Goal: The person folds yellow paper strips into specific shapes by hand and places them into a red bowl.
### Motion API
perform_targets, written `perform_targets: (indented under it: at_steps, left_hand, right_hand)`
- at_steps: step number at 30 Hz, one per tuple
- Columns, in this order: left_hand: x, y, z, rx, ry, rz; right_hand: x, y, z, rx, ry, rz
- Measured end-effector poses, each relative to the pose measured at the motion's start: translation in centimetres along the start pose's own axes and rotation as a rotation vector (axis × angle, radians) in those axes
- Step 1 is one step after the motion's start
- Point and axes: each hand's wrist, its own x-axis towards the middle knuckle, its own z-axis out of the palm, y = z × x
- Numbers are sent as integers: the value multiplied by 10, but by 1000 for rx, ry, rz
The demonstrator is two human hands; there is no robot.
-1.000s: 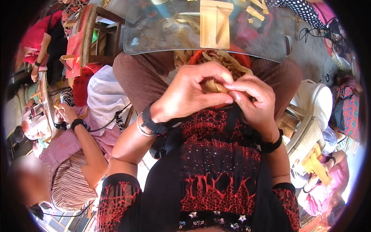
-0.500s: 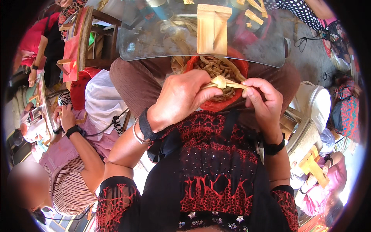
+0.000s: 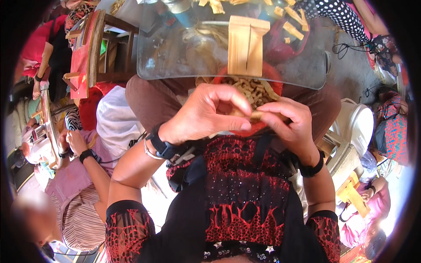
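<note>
My right hand (image 3: 287, 122) pinches a pale, yellowish dried strip (image 3: 256, 115) between thumb and fingertips. At the strip's other end is my left hand (image 3: 206, 111), its fingers curled round it and a gap showing between forefinger and thumb; the fingers partly cover the strip. Below both hands, between my knees, a red tub (image 3: 274, 72) holds many twisted brown strips (image 3: 252, 90). Just beyond it, a grooved wooden block (image 3: 245, 48) lies on a transparent tabletop (image 3: 184, 61).
Loose pale pieces (image 3: 293, 30) lie along the tabletop's far side. A red wooden stool (image 3: 81, 65) stands at the left, near a seated person in a striped top (image 3: 81, 219). At the right are a white bucket (image 3: 362, 118) and another person with a wooden block (image 3: 353, 193).
A knot showed between my hands earlier; now fingers mostly hide it. My hands have moved slightly nearer to me, and my left thumb and forefinger have parted. The tabletop sits lower in view.
</note>
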Motion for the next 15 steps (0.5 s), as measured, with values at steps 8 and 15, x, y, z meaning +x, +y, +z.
perform_targets:
  at_steps: [8, 15]
  left_hand:
    - [22, 18, -27, -137, 170, -81]
    - [69, 16, -66, -275, 224, -75]
  right_hand:
    - [30, 11, -20, -90, 0, 9]
    - [78, 45, -8, -72, 270, 6]
